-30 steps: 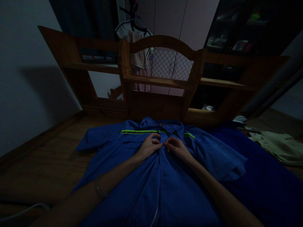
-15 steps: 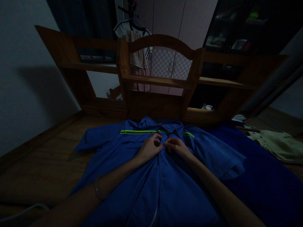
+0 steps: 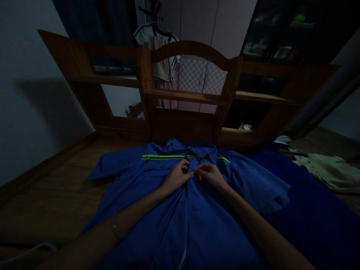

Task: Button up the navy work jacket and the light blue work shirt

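A blue short-sleeved shirt (image 3: pixel 222 228) lies face up, its collar away from me and a yellow-green stripe across the chest. At the front placket just below that stripe, my left hand (image 3: pixel 177 175) pinches the shirt's edge, thumb pointing right and fingers curled. Close beside it, almost touching, my right hand (image 3: pixel 209 174) has thumb and fingertips pressed together on the other side of the placket. The button or buttonhole between the fingertips is too dark and small to make out. Below the hands the front edges run down toward me.
Behind the collar rises a wooden headboard (image 3: pixel 185 96) with open shelves. The shirt rests on a wooden surface (image 3: pixel 56 202), with a dark blue cloth (image 3: pixel 317 225) on the right. Pale folded cloth (image 3: pixel 332 170) lies farther right. A white cord (image 3: pixel 36 247) is at lower left.
Both hands stay at the same spot on the placket, with only slight finger movement; the right fingertips have come a little closer to the left thumb. The view has shifted very slightly.
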Action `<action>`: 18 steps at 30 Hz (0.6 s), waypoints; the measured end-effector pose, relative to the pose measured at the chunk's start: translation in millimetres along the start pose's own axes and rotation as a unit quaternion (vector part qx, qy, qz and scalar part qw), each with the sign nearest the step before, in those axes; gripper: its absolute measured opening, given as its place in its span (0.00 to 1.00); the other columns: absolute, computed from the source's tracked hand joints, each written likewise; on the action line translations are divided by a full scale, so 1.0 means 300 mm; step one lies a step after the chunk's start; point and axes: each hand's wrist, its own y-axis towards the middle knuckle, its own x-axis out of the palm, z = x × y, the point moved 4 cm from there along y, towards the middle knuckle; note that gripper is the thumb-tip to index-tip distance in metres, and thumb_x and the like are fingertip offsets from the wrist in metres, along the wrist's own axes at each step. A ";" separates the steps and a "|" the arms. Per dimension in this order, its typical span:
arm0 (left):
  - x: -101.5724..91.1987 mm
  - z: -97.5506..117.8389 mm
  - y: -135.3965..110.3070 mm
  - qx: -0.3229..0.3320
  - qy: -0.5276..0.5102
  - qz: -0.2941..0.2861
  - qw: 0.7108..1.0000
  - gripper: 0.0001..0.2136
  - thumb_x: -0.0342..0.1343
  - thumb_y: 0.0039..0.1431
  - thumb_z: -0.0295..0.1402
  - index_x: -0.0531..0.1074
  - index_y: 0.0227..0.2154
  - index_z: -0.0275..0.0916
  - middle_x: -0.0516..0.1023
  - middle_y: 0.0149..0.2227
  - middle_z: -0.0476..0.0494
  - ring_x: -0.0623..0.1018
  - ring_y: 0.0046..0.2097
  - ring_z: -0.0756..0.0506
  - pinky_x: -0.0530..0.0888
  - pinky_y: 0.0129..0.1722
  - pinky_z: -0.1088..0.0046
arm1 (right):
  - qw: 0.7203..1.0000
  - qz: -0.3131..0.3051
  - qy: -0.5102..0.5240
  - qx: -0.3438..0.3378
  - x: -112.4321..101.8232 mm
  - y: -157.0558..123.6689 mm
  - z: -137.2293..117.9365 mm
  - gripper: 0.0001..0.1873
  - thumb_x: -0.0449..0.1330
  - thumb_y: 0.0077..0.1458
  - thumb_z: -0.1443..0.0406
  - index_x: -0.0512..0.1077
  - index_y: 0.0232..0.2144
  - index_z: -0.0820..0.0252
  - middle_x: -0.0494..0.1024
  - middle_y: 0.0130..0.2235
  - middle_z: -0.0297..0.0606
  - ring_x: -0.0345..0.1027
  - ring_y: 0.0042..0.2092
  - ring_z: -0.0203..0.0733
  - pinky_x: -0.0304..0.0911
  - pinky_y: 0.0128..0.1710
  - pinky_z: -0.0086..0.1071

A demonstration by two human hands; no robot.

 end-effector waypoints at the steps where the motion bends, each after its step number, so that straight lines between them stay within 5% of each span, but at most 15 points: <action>1: 0.000 -0.003 0.001 -0.004 -0.006 0.000 1.000 0.15 0.59 0.50 0.34 0.68 0.41 0.38 0.76 0.30 0.49 0.76 0.32 0.48 0.67 0.30 0.76 | 1.000 -0.003 0.019 0.001 0.000 -0.001 -0.002 0.15 0.61 0.47 0.55 0.72 0.25 0.63 0.71 0.20 0.33 0.61 0.21 0.33 0.56 0.24 0.28; 11: 0.018 -0.006 0.004 -0.073 -0.146 -0.033 0.986 0.15 0.60 0.46 0.28 0.66 0.38 0.36 0.76 0.33 0.46 0.77 0.34 0.48 0.70 0.32 0.75 | 0.999 -0.019 0.051 -0.005 -0.013 -0.006 0.001 0.14 0.61 0.47 0.58 0.77 0.31 0.63 0.76 0.27 0.35 0.63 0.23 0.32 0.59 0.26 0.27; 18: 0.015 0.011 -0.010 -0.019 -0.063 -0.021 0.998 0.14 0.58 0.47 0.27 0.67 0.40 0.37 0.77 0.36 0.46 0.77 0.36 0.47 0.70 0.35 0.74 | 1.000 -0.015 0.014 0.007 -0.012 0.006 0.021 0.17 0.66 0.44 0.54 0.77 0.30 0.63 0.74 0.25 0.34 0.63 0.24 0.32 0.58 0.25 0.27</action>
